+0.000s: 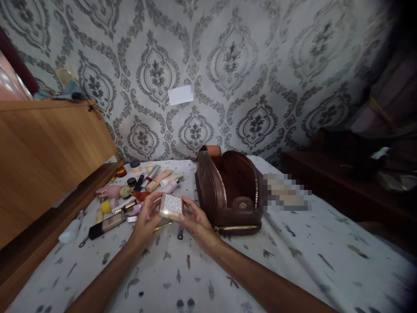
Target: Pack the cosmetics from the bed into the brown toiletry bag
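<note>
Between both hands I hold a small square gold compact with a glittery silver top. My left hand grips its left side, and my right hand grips its right side and front edge. Just right of my hands stands a brown leather bag, unzipped and gaping, its inside dark. To the left lies a spread of cosmetics, among them a foundation bottle with a black cap, a tube in peach tone and a yellow-capped item. My left hand partly hides some of them.
A patterned white sheet covers the bed. A wooden board borders the left, with a clear bottle near it. Patterned wallpaper rises behind, bearing a white card. A blurred patch lies right of the bag; dark furniture stands beyond.
</note>
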Demonstrator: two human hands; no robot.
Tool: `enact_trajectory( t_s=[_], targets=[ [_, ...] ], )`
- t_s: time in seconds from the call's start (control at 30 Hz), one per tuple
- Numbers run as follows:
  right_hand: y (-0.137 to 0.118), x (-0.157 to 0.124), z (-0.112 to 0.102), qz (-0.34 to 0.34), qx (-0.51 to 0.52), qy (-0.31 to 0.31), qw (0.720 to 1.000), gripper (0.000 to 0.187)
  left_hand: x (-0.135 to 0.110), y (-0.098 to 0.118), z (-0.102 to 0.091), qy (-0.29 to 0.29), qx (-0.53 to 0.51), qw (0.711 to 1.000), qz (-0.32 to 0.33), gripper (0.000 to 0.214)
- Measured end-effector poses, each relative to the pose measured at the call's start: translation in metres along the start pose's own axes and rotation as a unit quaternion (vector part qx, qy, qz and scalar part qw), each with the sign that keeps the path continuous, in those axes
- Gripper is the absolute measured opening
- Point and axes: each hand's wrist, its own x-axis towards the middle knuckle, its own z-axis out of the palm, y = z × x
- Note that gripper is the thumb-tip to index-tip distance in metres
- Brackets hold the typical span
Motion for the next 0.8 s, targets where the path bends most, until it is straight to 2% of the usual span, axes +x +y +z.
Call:
enact_trajectory(
  t_s=[0.1, 0.2, 0.3, 0.43, 0.5, 0.6, 0.7, 0.8],
  targets=[
    [0.002, 0.001, -0.001, 0.014, 0.030, 0.015, 0.999, 0.070, -0.002, 0.002, 0.001, -0.001, -0.004, 1.000, 0.012, 0.051],
    [-0.001, -0.001, 0.002, 0.061, 0.070, 0.019, 0.996, 0.075, -0.003, 0.005, 0.002, 0.002, -0.006, 1.000, 0.020, 0.052],
    [-0.009, -0.004, 0.010, 0.090, 0.109, 0.015, 0.990, 0.073, -0.003, 0.009, 0.001, 0.029, 0.001, 0.999, 0.032, 0.055],
    [-0.026, -0.009, 0.028, 0.102, 0.128, -0.010, 0.986, 0.072, -0.004, 0.009, -0.004, 0.076, 0.018, 0.996, 0.053, 0.069],
    [-0.040, -0.011, 0.038, 0.090, 0.133, -0.036, 0.986, 0.076, -0.006, 0.005, -0.006, 0.091, 0.042, 0.994, 0.038, 0.072],
    [-0.070, -0.012, 0.050, 0.046, 0.135, -0.066, 0.988, 0.076, -0.008, -0.005, -0.004, 0.083, 0.075, 0.994, -0.007, 0.066],
    [-0.109, -0.013, 0.052, -0.014, 0.121, -0.060, 0.991, 0.067, -0.011, -0.010, 0.003, 0.049, 0.089, 0.995, 0.012, 0.053],
    [-0.151, -0.011, 0.043, -0.069, 0.093, -0.032, 0.993, 0.062, -0.011, -0.005, 0.012, 0.000, 0.126, 0.992, 0.032, 0.043]
  ],
)
